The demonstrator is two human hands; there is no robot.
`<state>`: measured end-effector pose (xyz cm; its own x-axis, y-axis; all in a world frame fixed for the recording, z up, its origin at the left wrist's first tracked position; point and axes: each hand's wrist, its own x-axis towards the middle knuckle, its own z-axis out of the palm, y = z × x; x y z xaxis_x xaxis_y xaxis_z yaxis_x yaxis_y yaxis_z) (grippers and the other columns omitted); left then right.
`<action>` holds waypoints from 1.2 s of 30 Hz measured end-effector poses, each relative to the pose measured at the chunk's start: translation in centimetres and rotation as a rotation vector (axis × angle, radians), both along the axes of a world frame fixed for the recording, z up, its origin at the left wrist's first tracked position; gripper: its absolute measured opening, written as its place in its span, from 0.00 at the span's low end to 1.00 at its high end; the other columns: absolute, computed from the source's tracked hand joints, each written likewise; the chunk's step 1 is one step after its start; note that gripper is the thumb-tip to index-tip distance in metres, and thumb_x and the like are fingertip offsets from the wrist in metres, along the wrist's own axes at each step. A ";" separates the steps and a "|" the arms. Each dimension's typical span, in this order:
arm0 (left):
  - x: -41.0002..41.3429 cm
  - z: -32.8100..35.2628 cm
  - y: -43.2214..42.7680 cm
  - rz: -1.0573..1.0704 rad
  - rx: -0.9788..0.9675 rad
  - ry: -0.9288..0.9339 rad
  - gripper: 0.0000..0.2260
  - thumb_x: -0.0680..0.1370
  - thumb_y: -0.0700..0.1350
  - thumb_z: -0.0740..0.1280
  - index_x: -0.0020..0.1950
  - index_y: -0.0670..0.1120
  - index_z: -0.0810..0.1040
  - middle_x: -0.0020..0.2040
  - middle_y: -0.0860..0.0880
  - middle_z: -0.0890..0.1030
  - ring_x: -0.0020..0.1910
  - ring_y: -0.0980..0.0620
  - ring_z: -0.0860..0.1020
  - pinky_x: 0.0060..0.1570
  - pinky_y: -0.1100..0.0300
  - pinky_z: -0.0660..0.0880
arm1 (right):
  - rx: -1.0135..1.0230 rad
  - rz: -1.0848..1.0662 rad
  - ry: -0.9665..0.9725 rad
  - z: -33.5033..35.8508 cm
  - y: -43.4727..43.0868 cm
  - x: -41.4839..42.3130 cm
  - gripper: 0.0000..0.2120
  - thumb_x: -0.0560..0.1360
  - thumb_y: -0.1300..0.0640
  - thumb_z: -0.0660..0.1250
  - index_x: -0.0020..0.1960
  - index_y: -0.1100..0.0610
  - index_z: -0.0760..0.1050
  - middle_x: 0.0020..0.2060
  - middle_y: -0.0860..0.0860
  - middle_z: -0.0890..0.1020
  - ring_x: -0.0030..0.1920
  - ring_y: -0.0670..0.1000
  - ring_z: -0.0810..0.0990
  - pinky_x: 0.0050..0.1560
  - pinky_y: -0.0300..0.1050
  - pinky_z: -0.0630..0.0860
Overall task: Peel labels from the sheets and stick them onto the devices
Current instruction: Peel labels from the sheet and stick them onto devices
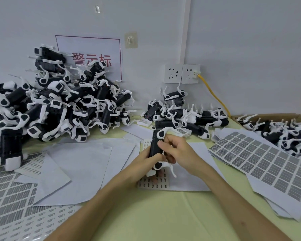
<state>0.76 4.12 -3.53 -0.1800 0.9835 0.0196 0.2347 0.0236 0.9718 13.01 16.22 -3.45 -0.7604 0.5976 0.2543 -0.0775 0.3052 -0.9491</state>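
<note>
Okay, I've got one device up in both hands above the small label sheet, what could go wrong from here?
1. The device is held in the air by the left hand and right hand, not braced on the table, so a label could go on crooked.
2. The tall pile of devices stands right beside the loose paper sheets; a bump might send some sliding onto them.

Black-and-white devices [47, 101] heaped on a pale yellow-green table [155, 214] — white label sheets [261, 157] gridded with grey rectangles, a yellow cable [215, 94], and a red-lettered white sign [90, 56].
</note>
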 end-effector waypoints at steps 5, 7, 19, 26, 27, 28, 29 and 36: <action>-0.5 -0.3 0.2 0.029 -0.052 -0.110 0.12 0.72 0.55 0.68 0.52 0.52 0.83 0.52 0.50 0.87 0.48 0.45 0.84 0.46 0.56 0.78 | -0.030 0.073 -0.029 0.3 0.8 0.6 0.18 0.84 0.62 0.63 0.37 0.56 0.63 0.29 0.53 0.72 0.29 0.52 0.71 0.33 0.42 0.70; -0.7 -0.3 0.5 0.020 -0.084 -0.207 0.13 0.71 0.54 0.70 0.50 0.48 0.83 0.44 0.46 0.84 0.38 0.48 0.80 0.35 0.57 0.77 | -0.038 0.055 -0.005 0.2 0.7 0.4 0.18 0.83 0.64 0.62 0.37 0.55 0.62 0.29 0.53 0.72 0.29 0.53 0.72 0.33 0.42 0.70; -1.1 0.1 1.0 0.201 -0.114 -0.398 0.22 0.81 0.64 0.62 0.43 0.46 0.79 0.31 0.47 0.76 0.24 0.49 0.73 0.22 0.62 0.65 | 0.013 -0.362 0.229 0.6 2.4 0.8 0.14 0.72 0.69 0.71 0.33 0.60 0.70 0.26 0.51 0.73 0.27 0.47 0.71 0.32 0.41 0.70; -1.6 0.2 1.0 0.214 -0.189 -0.419 0.36 0.81 0.71 0.53 0.61 0.42 0.84 0.49 0.37 0.86 0.39 0.42 0.82 0.35 0.58 0.72 | 0.071 -0.005 0.000 1.7 2.9 2.4 0.21 0.71 0.62 0.73 0.63 0.51 0.82 0.60 0.47 0.83 0.62 0.46 0.80 0.62 0.38 0.77; -1.6 0.1 1.1 0.208 -0.191 -0.427 0.39 0.80 0.72 0.51 0.60 0.41 0.85 0.50 0.35 0.86 0.39 0.41 0.82 0.34 0.58 0.72 | 0.065 0.020 -0.028 1.8 3.2 2.7 0.18 0.74 0.64 0.73 0.61 0.52 0.83 0.58 0.49 0.84 0.60 0.49 0.81 0.61 0.42 0.79; -1.6 0.1 1.2 0.208 -0.179 -0.444 0.41 0.81 0.73 0.48 0.58 0.40 0.84 0.50 0.34 0.85 0.34 0.42 0.82 0.30 0.60 0.72 | 0.056 0.011 -0.057 1.8 3.4 3.0 0.16 0.76 0.66 0.73 0.60 0.51 0.84 0.58 0.50 0.84 0.58 0.50 0.82 0.57 0.44 0.81; -1.7 0.1 1.2 0.223 -0.159 -0.468 0.42 0.81 0.72 0.46 0.57 0.39 0.84 0.48 0.33 0.85 0.29 0.43 0.80 0.26 0.62 0.69 | 0.045 -0.023 -0.087 1.9 3.6 3.2 0.14 0.76 0.65 0.72 0.58 0.50 0.84 0.57 0.51 0.83 0.54 0.51 0.83 0.51 0.43 0.82; -3.0 0.0 1.6 0.421 0.026 -0.578 0.30 0.86 0.63 0.50 0.54 0.39 0.79 0.41 0.41 0.86 0.23 0.47 0.77 0.20 0.62 0.72 | -0.463 -0.360 0.118 2.6 6.6 5.2 0.03 0.78 0.62 0.69 0.50 0.58 0.81 0.44 0.56 0.82 0.38 0.53 0.83 0.32 0.45 0.81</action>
